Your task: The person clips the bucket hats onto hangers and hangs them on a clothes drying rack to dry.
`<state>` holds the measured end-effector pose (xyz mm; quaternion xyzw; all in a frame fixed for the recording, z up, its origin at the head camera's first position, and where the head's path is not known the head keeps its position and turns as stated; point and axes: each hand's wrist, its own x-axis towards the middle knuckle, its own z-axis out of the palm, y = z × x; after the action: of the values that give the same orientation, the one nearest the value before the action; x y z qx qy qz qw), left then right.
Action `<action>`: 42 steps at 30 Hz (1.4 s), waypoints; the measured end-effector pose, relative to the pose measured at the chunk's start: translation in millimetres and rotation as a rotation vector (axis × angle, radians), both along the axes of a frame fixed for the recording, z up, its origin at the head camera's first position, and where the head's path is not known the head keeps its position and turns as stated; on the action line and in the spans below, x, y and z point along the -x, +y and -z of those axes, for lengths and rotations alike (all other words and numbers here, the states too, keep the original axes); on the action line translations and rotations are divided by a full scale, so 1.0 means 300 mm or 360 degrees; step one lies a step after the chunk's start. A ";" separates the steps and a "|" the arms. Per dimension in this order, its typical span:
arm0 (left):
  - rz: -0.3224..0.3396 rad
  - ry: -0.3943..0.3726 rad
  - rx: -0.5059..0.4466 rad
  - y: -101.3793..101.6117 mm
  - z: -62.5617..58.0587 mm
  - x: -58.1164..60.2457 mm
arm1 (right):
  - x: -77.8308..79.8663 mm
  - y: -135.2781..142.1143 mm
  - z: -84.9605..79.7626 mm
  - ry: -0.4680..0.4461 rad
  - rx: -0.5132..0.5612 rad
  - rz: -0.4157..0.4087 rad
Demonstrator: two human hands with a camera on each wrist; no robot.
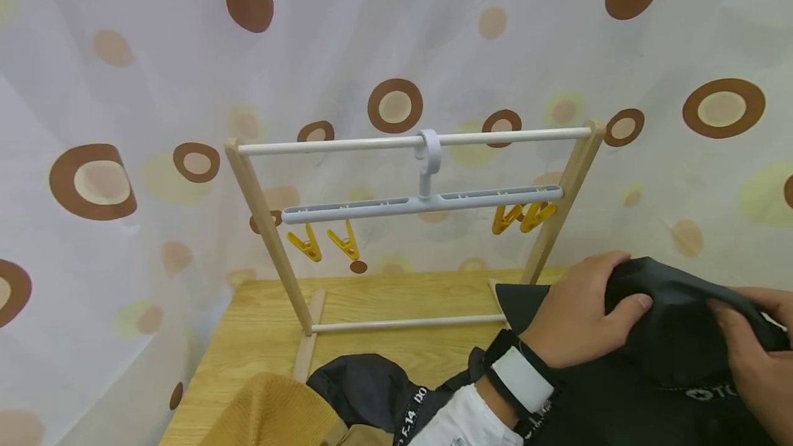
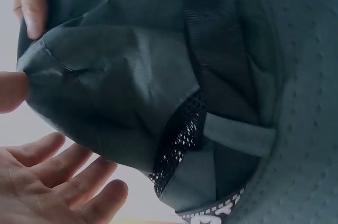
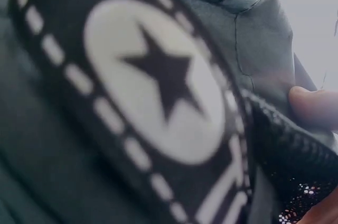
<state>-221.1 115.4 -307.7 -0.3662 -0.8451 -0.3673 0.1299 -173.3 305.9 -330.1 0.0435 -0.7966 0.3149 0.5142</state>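
A black brimmed hat with a lettered band fills the lower right of the head view. My left hand grips its crown, thumb on the near side and fingers partly behind the cloth. On the right edge of the crown, my right hand pinches the fabric between thumb and fingers. The left wrist view shows the crumpled crown, a mesh strip and the stitched brim. A white oval with a dark star on the band looms close in the right wrist view.
Behind the hands stands a wooden rack with a white top bar. From it hangs a pale grey hanger bearing several yellow clips. Mustard knit cloth and another dark fabric item lie at the front of the wooden table.
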 end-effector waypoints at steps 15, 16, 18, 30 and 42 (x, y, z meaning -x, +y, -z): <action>0.0237 -0.0332 -0.0302 -0.199 0.020 0.034 | 0.001 -0.128 0.029 -0.0411 -0.0182 -0.0292; 0.0250 -0.0338 -0.0315 -0.208 0.021 0.036 | 0.003 -0.136 0.023 -0.0419 -0.0186 -0.0318; 0.0270 -0.0332 -0.0327 -0.227 0.023 0.042 | 0.005 -0.153 0.011 -0.0431 -0.0204 -0.0344; 0.0453 -0.0501 -0.0395 -0.334 0.029 0.105 | 0.025 -0.226 -0.011 -0.0384 -0.0180 -0.0369; 0.0432 -0.0682 -0.0530 -0.387 0.050 0.155 | 0.051 -0.273 -0.017 -0.0544 -0.0103 -0.0437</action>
<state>-267.5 -0.8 -322.8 -0.3635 -0.7248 -0.5836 -0.0435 -188.5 224.0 -325.1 0.1141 -0.8685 0.3590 0.3222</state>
